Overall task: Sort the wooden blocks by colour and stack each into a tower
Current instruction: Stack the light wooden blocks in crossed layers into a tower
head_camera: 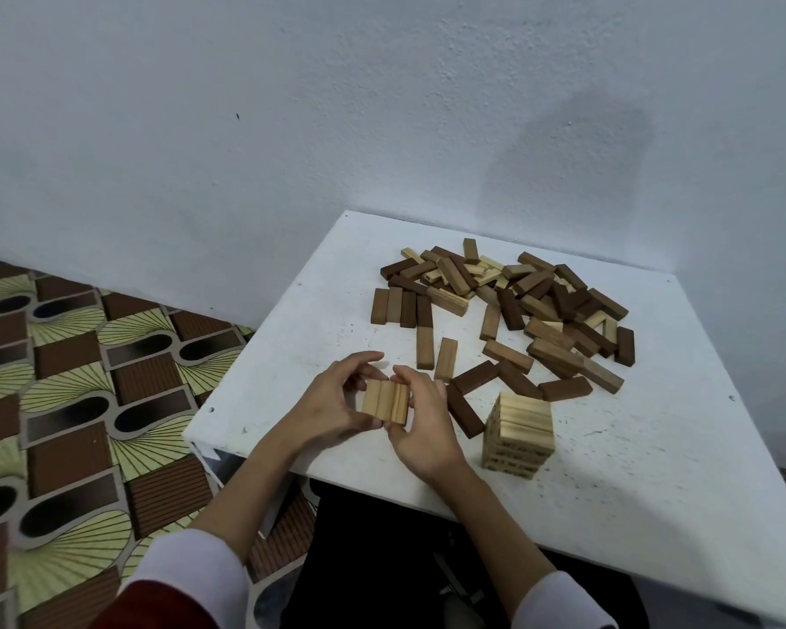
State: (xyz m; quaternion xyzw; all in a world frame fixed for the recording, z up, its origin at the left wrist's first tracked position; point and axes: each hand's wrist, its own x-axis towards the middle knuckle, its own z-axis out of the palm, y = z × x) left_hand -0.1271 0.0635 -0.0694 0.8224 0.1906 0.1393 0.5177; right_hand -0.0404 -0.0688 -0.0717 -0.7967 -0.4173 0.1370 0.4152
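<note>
Three light wooden blocks (385, 400) lie side by side as one flat row near the table's front left. My left hand (332, 404) grips the row from the left and my right hand (423, 417) grips it from the right. A tower of light blocks (519, 431) stands to the right of my hands, several layers high. A mixed pile of dark, mid-brown and light blocks (536, 306) lies scattered at the back. Three dark blocks and a lighter one (402, 307) lie in a neat row left of the pile. More dark blocks (466, 410) lie between my right hand and the tower.
The white table (291, 356) stands in a corner against a pale wall (291, 129). Its left and front edges drop to a patterned floor (73, 379). Bare tabletop shows on the left and at the front right.
</note>
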